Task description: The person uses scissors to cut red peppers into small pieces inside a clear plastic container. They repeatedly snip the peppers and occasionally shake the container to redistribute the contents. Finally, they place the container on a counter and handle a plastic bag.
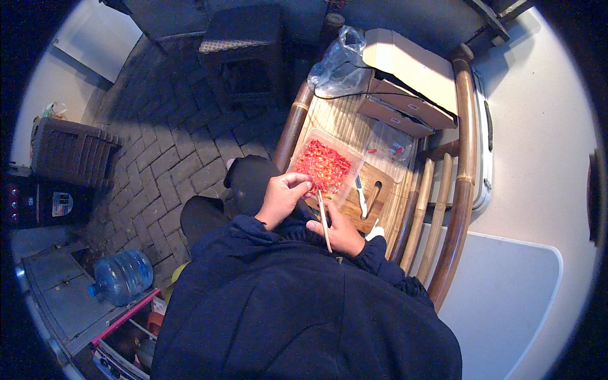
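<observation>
A clear plastic container [351,146] full of chopped red chillies [325,164] lies before me on a bamboo bench. My left hand [284,195] is over its near left edge, thumb and fingertips drawn together. Whether something small is between them cannot be made out. In my right hand [339,232] is a slim, light wooden stick [323,216], whose far tip reaches the container's near edge close to my left fingertips. Beside the container, a wooden cutting board [380,190] carries a knife [362,199] with a pale handle, to the right of my hands.
Behind the board stands another clear container [392,142] with a few red chillies. Farther back are an open cardboard box [408,99], a plastic bag [339,66] and a black cable. Bamboo rails [458,190] border the bench's right side. A water jug [124,276] lies at lower left.
</observation>
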### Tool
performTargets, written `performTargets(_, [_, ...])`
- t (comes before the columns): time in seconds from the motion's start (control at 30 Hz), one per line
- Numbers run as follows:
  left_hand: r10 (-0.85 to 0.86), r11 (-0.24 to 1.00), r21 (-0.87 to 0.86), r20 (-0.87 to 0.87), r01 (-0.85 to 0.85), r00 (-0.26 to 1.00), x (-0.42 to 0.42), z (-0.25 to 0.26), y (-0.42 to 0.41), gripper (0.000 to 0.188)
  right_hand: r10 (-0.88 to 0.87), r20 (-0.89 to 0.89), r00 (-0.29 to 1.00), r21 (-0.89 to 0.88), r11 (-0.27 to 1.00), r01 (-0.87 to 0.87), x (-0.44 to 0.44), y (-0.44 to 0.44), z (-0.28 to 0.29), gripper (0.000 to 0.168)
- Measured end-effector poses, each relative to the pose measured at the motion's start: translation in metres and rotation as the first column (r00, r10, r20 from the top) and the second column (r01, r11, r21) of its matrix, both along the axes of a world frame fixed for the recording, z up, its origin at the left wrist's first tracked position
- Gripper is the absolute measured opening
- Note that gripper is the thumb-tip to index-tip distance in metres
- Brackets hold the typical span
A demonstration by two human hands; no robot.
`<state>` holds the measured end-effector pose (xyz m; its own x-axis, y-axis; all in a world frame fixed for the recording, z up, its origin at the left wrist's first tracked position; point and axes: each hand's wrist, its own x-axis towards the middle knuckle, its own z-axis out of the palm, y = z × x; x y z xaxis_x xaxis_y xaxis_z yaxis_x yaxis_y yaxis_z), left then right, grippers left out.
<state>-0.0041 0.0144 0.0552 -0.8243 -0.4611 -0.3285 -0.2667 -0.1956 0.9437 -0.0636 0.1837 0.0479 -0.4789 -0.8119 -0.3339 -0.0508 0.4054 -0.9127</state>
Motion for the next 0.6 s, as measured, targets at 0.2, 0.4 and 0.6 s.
performTargets(0.2, [-0.007, 0.999, -0.049, -0.019, 0.006, 1.0, 0.001, -0.003, 0.0, 0.019, -0.028, 0.043, 0.999, 0.012, 1.0, 0.027, -0.001, 0.0, 0.004, 0.066])
performTargets(0.4, [0.009, 0.999, -0.032, -0.003, -0.009, 1.0, 0.001, 0.003, 0.002, 0.021, -0.048, 0.047, 0.998, -0.005, 0.999, 0.048, 0.0, 0.0, -0.001, 0.062])
performTargets(0.6, [0.015, 0.998, -0.067, 0.038, -0.013, 0.999, 0.0, 0.006, 0.003, 0.018, -0.046, 0.036, 0.998, 0.079, 0.996, 0.043, 0.0, 0.002, 0.004, 0.06])
